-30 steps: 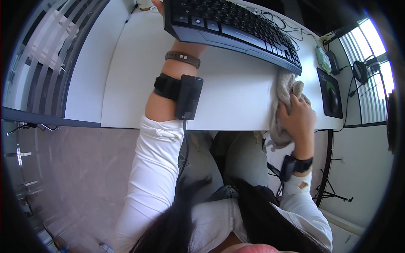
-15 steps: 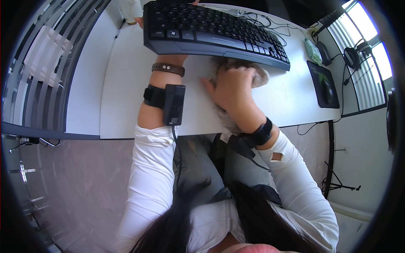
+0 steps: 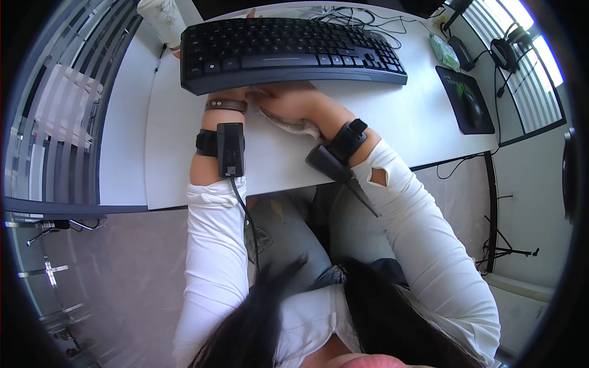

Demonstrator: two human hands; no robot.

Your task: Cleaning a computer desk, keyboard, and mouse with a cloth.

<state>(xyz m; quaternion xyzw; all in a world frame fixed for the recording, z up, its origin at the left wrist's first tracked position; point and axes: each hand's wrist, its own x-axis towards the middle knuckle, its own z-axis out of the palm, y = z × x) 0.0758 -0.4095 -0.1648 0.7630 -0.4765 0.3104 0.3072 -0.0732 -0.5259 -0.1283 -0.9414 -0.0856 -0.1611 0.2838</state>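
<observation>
One keyboard (image 3: 285,52), one cloth (image 3: 293,125), one mouse (image 3: 473,112) on one pad (image 3: 451,80), one cup (image 3: 161,23) and one packet (image 3: 444,52) are in view with two bare hands. The keyboard is at 12 o'clock, raised above the desk (image 3: 417,132) and slightly tilted. The cup stands near 11 o'clock, the packet lies between 1 and 2 o'clock, the mouse at 2 o'clock. Several thin cables (image 3: 362,15) tangle at 1 o'clock, beyond the keyboard.

The keyboard is black plastic, long, with a bevelled front edge. The cloth is greyish beige, soft and rumpled. The mouse is rounded, the pad flat and dark with a green design, the packet pale green and crinkled, the cup white and patterned. The desk is smooth and white.

The left forearm enters from 7 o'clock and runs almost straight up. The left hand (image 3: 227,94) grips the keyboard from below, mostly hidden by it; a digit shows at its 9 o'clock end and a fingertip at its far edge. The right forearm enters from 4 o'clock, bending inward toward 11. The right hand (image 3: 288,99) reaches under the keyboard over the cloth, touching it; its fingers are hidden, so I cannot tell how far they close.
</observation>
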